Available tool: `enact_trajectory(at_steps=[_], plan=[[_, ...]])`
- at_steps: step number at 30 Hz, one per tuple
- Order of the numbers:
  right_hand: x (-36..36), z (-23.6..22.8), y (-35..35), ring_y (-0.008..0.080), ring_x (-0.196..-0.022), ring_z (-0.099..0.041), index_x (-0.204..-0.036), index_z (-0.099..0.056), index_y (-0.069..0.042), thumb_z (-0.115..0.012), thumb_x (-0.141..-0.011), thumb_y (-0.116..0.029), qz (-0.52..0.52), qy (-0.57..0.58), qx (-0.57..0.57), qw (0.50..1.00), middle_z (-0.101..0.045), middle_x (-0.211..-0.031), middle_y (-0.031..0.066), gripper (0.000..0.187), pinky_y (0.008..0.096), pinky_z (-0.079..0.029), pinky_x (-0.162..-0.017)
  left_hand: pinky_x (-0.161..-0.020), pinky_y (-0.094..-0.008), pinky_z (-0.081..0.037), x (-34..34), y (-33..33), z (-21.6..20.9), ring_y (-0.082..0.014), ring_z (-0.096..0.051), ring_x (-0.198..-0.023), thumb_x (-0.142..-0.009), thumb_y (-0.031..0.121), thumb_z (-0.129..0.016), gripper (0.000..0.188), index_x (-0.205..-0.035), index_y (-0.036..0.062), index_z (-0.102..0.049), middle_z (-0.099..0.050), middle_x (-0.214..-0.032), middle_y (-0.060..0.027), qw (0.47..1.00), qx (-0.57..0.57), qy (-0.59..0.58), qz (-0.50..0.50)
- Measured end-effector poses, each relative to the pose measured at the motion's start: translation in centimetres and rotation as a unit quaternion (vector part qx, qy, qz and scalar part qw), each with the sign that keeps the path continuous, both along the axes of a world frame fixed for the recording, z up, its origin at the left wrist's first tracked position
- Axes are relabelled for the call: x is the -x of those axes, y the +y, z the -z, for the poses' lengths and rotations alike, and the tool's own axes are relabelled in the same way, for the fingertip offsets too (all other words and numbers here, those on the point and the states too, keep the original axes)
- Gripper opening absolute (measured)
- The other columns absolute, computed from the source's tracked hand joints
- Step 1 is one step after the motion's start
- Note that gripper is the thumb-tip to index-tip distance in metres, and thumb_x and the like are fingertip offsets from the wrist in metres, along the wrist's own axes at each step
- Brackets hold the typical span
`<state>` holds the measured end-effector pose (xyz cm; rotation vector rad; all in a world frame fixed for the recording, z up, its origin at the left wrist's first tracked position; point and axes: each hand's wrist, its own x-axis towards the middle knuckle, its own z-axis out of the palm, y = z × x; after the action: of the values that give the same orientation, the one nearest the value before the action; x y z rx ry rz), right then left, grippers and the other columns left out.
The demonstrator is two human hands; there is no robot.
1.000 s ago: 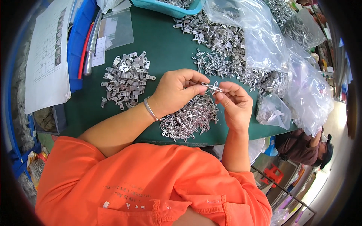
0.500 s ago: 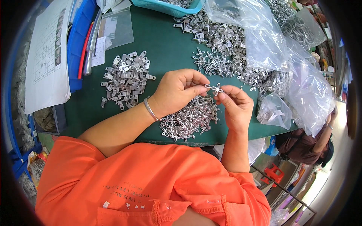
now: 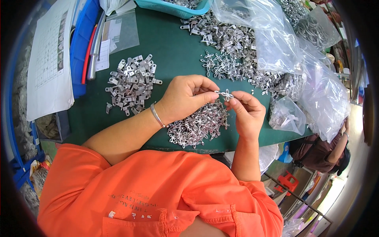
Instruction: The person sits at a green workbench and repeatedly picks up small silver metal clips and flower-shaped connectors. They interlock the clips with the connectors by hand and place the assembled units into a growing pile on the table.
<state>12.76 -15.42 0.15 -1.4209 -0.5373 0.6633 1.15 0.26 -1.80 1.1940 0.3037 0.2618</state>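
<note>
Between my hands is a small silvery metal piece with open, petal-like loops (image 3: pixel 226 95). My left hand (image 3: pixel 184 96), with a bangle at the wrist, pinches one end between thumb and forefinger. Thumb and fingers of my right hand (image 3: pixel 248 112) close on the other end. What part of the piece lies under the fingertips is hidden. Just below my hands, near the table's front edge, lies a heap of similar looped metal pieces (image 3: pixel 193 128). Farther back is a looser group of flower-shaped metal pieces (image 3: pixel 223 66).
On the green tabletop (image 3: pixel 167 39), a pile of small metal brackets (image 3: pixel 132 81) lies left. More brackets (image 3: pixel 225 35) spread behind, beside clear plastic bags (image 3: pixel 278 47). A turquoise tray (image 3: pixel 177 10) stands at the back, a blue bin (image 3: pixel 81 55) left. Another person (image 3: pixel 321 152) is at right.
The looped piece has tilted slightly and sits a little lower, with both hands still pinching it. The piles look the same.
</note>
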Motion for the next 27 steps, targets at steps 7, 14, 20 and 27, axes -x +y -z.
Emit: enact_trajectory(at_steps=[7,14,20,27], plan=[[0.1,0.2,-0.1,0.0129,-0.082,-0.061,-0.107,-0.057,0.005,-0.063,-0.079,0.012,0.001,0.0,-0.045,0.999,-0.064,-0.092,0.0103,0.03,0.0226,-0.05,-0.07,-0.074,-0.0228,-0.053,-0.1,0.1,0.0,-0.0123,-0.064,-0.081,-0.085,-0.004,-0.06,0.015,-0.099,-0.0062,-0.061,-0.066,-0.091,-0.0091,1.0,0.005,-0.004,-0.003],[0.1,0.1,0.0,0.0114,-0.074,-0.062,-0.097,-0.062,0.005,-0.064,-0.082,0.005,0.009,-0.034,0.013,0.999,-0.066,-0.083,0.0078,0.015,0.0218,-0.05,-0.064,-0.074,-0.0224,-0.051,-0.1,0.2,0.2,-0.0115,-0.063,-0.081,-0.085,-0.003,-0.061,0.012,-0.096,-0.0049,-0.061,-0.064,-0.09,-0.008,1.0,-0.016,0.012,-0.018],[-2.2,1.0,0.6,0.0126,-0.073,-0.063,-0.092,-0.062,0.003,-0.062,-0.085,0.002,0.09,-0.066,0.049,0.993,-0.067,-0.084,0.0086,0.007,0.0224,-0.051,-0.061,-0.074,-0.0258,-0.049,-0.3,0.5,0.1,-0.0154,-0.062,-0.084,-0.083,0.001,-0.061,0.012,-0.095,0.0005,-0.063,-0.063,-0.093,-0.0082,0.961,-0.26,-0.031,-0.093],[-3.2,1.6,3.4,0.0144,-0.074,-0.062,-0.095,-0.064,0.001,-0.066,-0.081,0.0,0.101,-0.247,0.104,0.958,-0.065,-0.089,0.0075,0.014,0.0245,-0.051,-0.063,-0.093,-0.0388,-0.04,-0.1,0.0,1.5,-0.0302,-0.053,-0.109,-0.087,0.022,-0.058,0.025,-0.101,0.0021,-0.063,-0.059,-0.114,-0.0144,0.867,-0.492,-0.063,0.046]])
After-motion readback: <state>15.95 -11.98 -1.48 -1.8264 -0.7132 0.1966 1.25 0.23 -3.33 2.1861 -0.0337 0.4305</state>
